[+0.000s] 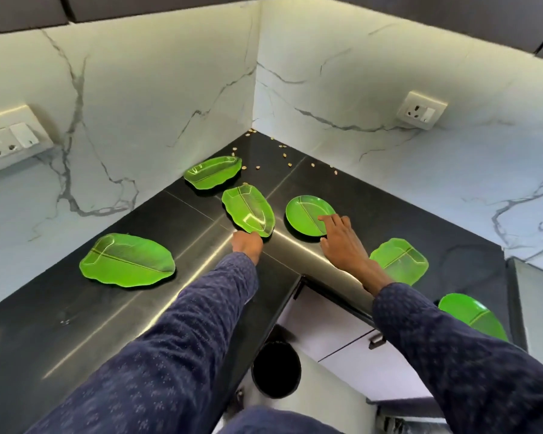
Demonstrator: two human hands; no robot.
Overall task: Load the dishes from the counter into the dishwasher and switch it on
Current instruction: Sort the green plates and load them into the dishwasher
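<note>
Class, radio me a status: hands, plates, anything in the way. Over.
Left hand grips near edge of middle leaf plate. Right hand, fingers flat on round plate. Six green plates on counter. Scattered seeds in corner.

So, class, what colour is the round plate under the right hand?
Bright green round plate, head view.

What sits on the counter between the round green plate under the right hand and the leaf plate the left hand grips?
Nothing: in the head view only bare black counter separates the round plate from the leaf plate.
</note>
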